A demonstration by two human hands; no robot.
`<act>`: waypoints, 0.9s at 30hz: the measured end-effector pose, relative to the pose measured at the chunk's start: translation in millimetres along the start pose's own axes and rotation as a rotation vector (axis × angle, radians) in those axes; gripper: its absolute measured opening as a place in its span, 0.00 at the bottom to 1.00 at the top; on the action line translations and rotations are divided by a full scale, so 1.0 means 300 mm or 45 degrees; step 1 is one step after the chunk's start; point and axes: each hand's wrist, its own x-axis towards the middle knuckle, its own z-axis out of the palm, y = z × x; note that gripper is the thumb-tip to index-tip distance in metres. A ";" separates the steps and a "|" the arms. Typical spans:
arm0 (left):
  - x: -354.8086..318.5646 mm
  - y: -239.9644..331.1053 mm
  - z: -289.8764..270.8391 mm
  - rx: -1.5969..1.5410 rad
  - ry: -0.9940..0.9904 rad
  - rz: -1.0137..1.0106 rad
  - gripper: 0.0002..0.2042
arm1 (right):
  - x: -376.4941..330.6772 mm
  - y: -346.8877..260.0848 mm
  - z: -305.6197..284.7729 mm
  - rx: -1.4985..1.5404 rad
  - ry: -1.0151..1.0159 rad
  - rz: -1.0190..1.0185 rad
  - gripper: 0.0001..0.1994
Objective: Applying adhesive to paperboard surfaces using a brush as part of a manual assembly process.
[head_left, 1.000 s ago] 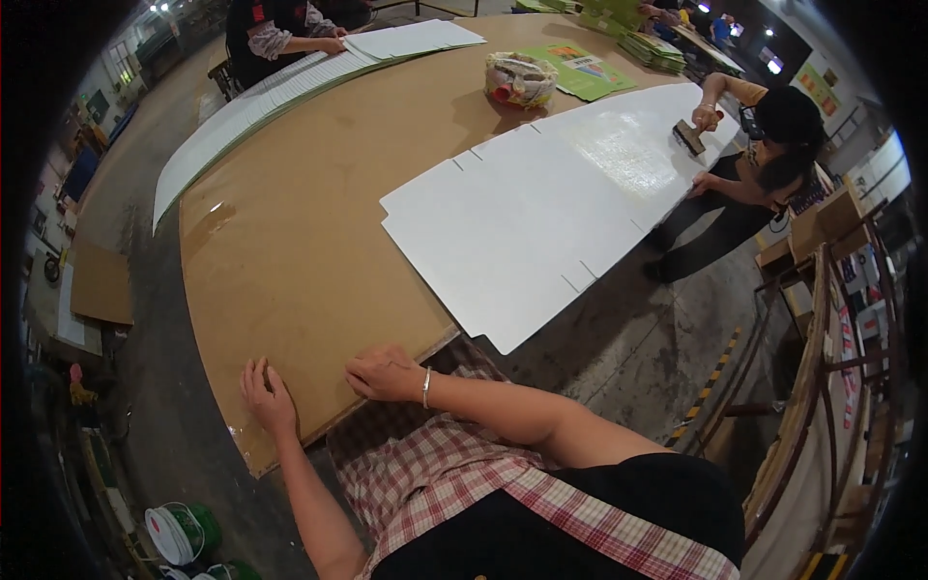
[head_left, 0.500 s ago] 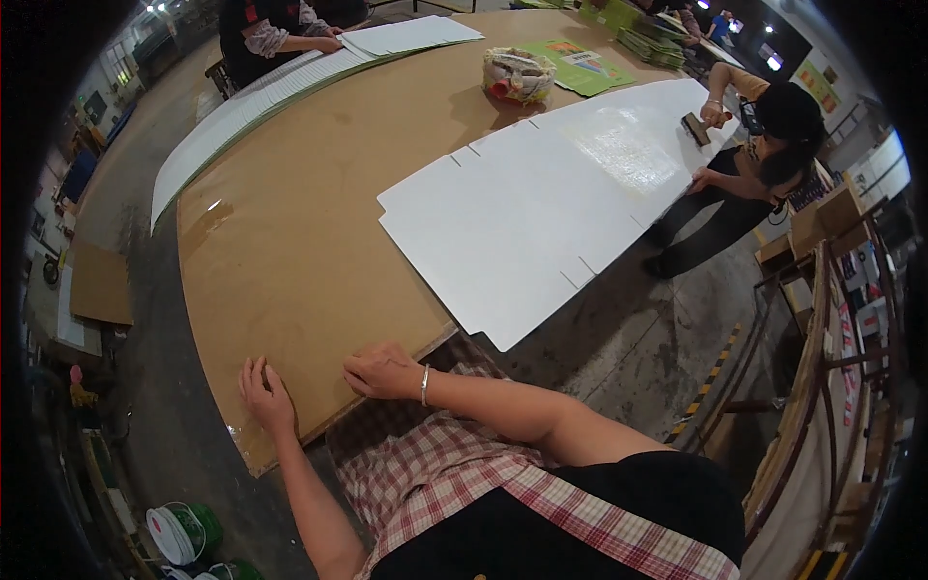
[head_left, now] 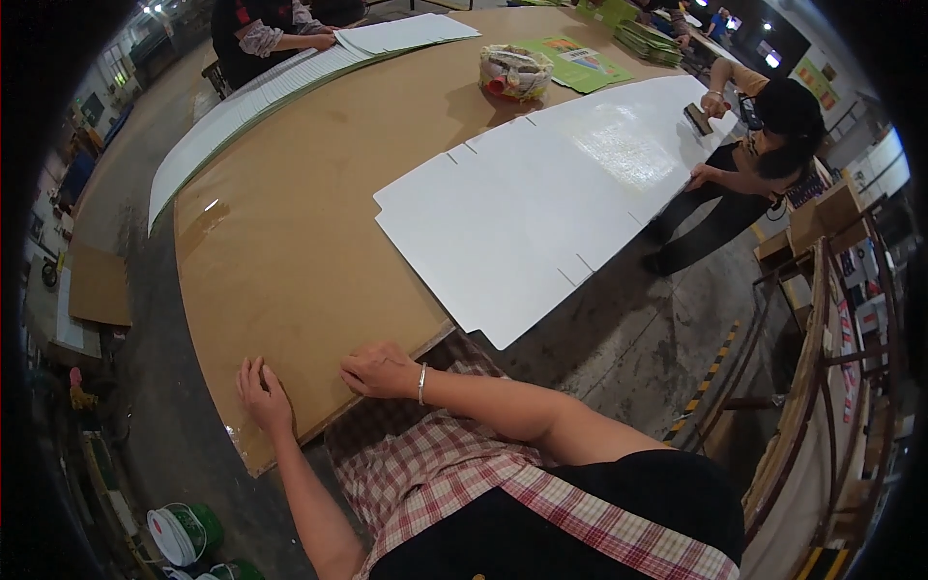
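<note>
Near the brown tabletop's near left corner, my left hand lies flat, fingers stretched out and holding nothing. My right hand, with a bracelet at its wrist, rests curled on the near edge of the table; I see nothing in its closed fingers. Beyond it to the right lies a large white cardboard sheet with notched edges, its near corner jutting past the table edge. A wet, shiny patch covers part of it. Across that sheet, a co-worker's hand holds a wide brush over its far end.
A fanned row of white sheets runs along the left table edge, with another person's hand at its far end. A wrapped bundle and green printed sheets lie farther back. Buckets stand on the floor at lower left.
The co-worker's brush has shifted slightly on the white sheet. Both of my hands rest in the same places; the whole view has moved only a little.
</note>
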 end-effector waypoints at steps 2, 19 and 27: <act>0.000 0.001 0.000 -0.012 0.003 -0.005 0.14 | 0.002 0.005 0.001 -0.011 0.014 -0.028 0.12; 0.001 -0.005 0.006 -0.088 0.011 -0.022 0.14 | 0.001 0.004 0.009 0.018 -0.065 0.055 0.11; 0.001 0.005 -0.001 -0.074 0.000 -0.053 0.14 | 0.001 0.003 0.008 0.014 0.004 0.002 0.11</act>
